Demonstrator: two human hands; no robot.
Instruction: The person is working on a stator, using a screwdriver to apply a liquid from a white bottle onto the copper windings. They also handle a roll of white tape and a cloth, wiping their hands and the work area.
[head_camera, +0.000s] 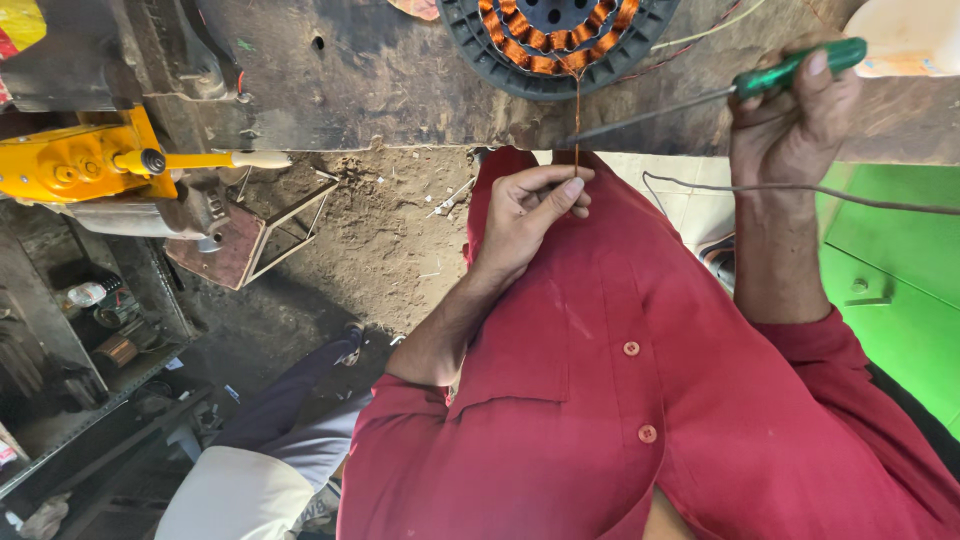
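We pinch a thin copper wire (577, 120) between thumb and fingers of our left hand (527, 215); it runs taut from the pinch up to the copper windings (548, 45) of a motor stator (500, 62) lying on the dark worn workbench (380, 80), its black toothed rim close to the bench edge. Our right hand (795, 120) is closed around the green handle of a screwdriver (715, 92), whose slim shaft points at the spot where the wire leaves the coils.

The wire looks light, springy and easy to kink or snap, so we judge a hold low on the strand, well clear of the coils, safest. The stator seems heavy and rigid. Beyond the bench edge there is open air above our red shirt (620, 400); a yellow hand tool (90, 165) sits well apart to the left, and a grey cable (800, 188) crosses near our right wrist.
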